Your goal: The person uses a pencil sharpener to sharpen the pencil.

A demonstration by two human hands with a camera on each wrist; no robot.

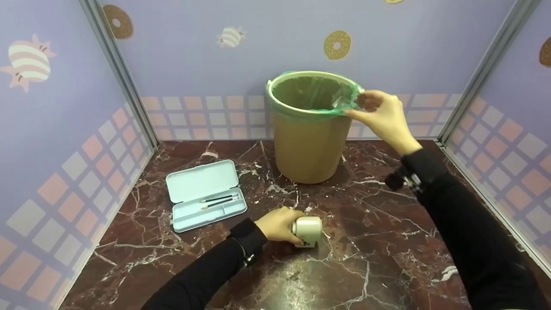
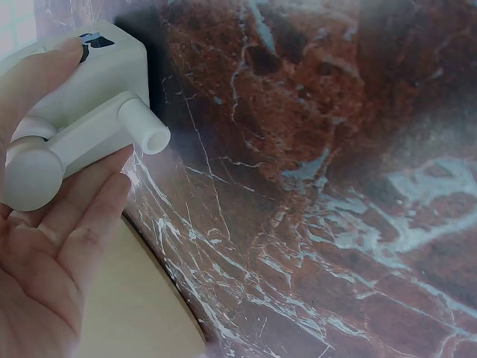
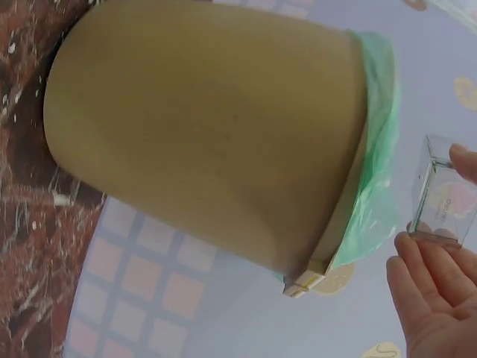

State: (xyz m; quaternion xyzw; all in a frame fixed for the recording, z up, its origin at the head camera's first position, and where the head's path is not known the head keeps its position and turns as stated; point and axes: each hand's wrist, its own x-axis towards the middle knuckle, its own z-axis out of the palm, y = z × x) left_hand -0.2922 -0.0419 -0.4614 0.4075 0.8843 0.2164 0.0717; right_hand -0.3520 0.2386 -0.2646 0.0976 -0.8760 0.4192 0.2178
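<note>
My left hand [image 1: 280,224] grips a white hand-crank pencil sharpener [image 1: 308,228] on the dark marble tabletop. In the left wrist view its crank handle [image 2: 144,127] sticks out beside the fingers. My right hand [image 1: 383,114] is at the right rim of a tan bin [image 1: 312,146] lined with a green bag [image 1: 297,115]. Between its thumb and fingers it pinches a small clear plastic box [image 3: 446,198], by its look the sharpener's shavings drawer. Whether anything is inside the box I cannot tell.
Left of the bin lies an opened light blue pencil case [image 1: 202,181] with pencils [image 1: 218,199] in its tray. Patterned purple panels [image 1: 193,56] wall in the table at the back and both sides.
</note>
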